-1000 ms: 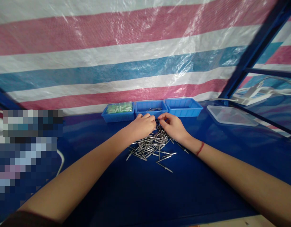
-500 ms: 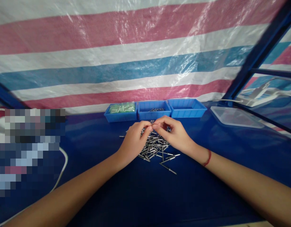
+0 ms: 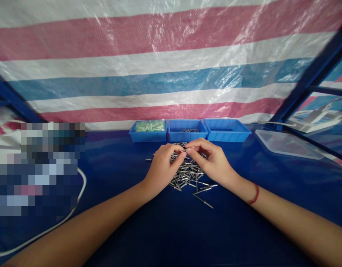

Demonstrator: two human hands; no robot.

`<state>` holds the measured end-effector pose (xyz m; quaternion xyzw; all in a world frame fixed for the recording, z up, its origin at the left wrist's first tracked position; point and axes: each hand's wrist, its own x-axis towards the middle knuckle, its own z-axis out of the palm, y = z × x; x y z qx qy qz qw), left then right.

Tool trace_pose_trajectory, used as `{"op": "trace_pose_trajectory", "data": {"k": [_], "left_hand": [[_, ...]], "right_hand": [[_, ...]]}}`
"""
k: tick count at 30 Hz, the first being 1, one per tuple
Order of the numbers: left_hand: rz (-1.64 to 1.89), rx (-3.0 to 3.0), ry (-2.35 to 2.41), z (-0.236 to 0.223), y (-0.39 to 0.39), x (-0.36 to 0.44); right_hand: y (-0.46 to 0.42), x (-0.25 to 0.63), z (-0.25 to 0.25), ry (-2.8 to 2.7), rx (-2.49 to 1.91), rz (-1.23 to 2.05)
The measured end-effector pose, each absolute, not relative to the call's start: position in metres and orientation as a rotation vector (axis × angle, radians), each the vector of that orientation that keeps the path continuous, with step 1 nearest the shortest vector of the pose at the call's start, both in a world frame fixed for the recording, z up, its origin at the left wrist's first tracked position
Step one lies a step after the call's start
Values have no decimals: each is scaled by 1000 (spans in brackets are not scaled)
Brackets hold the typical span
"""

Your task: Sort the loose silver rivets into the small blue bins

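A heap of silver pop rivets lies on the blue table, with a few stray ones at its front. Above the heap my left hand is closed, thumb and fingers pinching a small rivet. My right hand meets it fingertip to fingertip, also closed on that rivet. Fingers hide most of the rivet. Just behind my hands, the middle blue bin has some rivets in it.
The left blue bin contains a bag of pale green pieces; another blue bin stands at the right. A translucent lid lies farther right. A white cable curves along the left, beside a blurred-out area. Striped sheeting hangs behind.
My hands came back from the front of the middle bin and met above the heap, pinching a rivet together. The view has shifted left, so the bins sit farther right.
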<state>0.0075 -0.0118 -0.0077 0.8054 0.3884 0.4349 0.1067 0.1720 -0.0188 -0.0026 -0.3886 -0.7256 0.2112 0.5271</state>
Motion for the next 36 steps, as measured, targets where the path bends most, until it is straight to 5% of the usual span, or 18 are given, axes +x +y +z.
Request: {"op": "trace_pose_trajectory", "data": {"k": [24,36], "left_hand": [[1388,2242,1141,-5,-15,6],[1334,2221,1142,-11,-12,9]], "right_hand": [[-20,172,-4,-1991,-891,470],[23,214,-3,-1641,-1482,80]]}}
